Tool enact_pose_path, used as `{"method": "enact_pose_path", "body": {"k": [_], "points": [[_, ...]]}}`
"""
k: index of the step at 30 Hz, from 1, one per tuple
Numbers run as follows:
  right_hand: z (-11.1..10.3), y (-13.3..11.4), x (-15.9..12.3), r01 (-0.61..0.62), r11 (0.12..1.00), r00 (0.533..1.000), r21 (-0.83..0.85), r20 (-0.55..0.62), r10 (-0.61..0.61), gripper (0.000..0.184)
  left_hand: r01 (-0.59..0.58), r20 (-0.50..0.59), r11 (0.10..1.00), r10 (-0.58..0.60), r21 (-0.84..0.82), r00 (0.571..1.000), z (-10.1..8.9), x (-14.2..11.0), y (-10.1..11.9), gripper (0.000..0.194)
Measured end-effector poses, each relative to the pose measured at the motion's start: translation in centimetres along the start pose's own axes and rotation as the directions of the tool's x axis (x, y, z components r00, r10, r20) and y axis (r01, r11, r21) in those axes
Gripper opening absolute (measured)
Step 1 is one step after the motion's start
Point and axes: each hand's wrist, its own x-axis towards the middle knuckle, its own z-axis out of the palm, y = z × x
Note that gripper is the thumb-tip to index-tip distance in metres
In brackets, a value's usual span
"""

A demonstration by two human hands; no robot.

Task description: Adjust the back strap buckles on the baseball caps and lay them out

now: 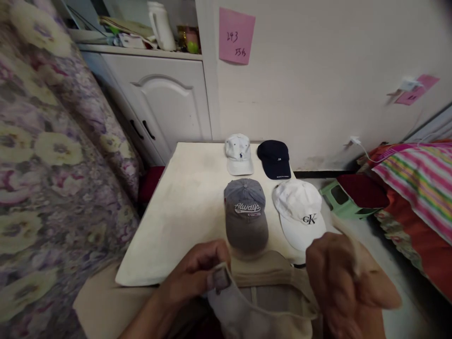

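Note:
A beige baseball cap (261, 320) is held low in front of me, its open inside facing up and its brim towards the table. My left hand (201, 270) is closed in a pinch on the cap's back edge, at a small metal buckle (221, 278). Opposite it, my right hand (348, 282) is closed and smeared by motion. A pale strap (348, 235) of the cap runs through its fingers. Just beyond lie a grey-brown cap (247, 230) lettered "Always" and a white CK cap (300, 212).
At the back of the cream table (169, 221) sit a pale cap (238, 153) and a navy cap (275, 157). A floral curtain (52, 179) hangs left. On the right are a green stool (341, 197) and a bed (420, 188) with a striped cover. Behind stands a white cabinet (165, 103).

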Motion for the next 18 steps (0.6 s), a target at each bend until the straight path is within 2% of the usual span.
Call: {"method": "enact_pose_path", "body": {"k": [3,4,9,12,15,18], "points": [[-0.5,-0.5,0.6,0.076,0.990,0.995,0.122,-0.069,-0.068,0.026,0.034,-0.057,0.999,-0.034,-0.002,0.998,0.5,0.7,0.8,0.035],[-0.6,-0.6,0.9,0.067,0.992,0.996,0.111,-0.070,-0.059,0.024,0.045,-0.071,0.999,-0.044,0.020,0.997,0.8,0.9,1.1,0.035],[-0.5,-0.8,2.1,-0.062,0.994,0.998,-0.094,0.006,0.062,0.026,0.080,-0.134,0.989,-0.064,0.121,0.989,2.1,1.4,1.9,0.030],[-0.3,-0.8,2.3,-0.058,0.984,0.998,-0.169,0.002,0.059,0.028,0.074,-0.124,0.988,-0.057,0.136,0.991,2.2,1.1,1.6,0.032],[0.3,-0.7,1.7,0.003,0.993,1.000,-0.116,0.016,-0.001,0.029,0.059,-0.102,0.985,-0.042,0.165,0.994,1.9,0.3,1.2,0.034],[0.9,-0.4,0.7,0.118,0.993,0.993,0.018,0.029,-0.118,0.025,-0.025,-0.059,0.979,0.038,0.204,0.998,1.6,-1.0,1.1,0.034]]}}
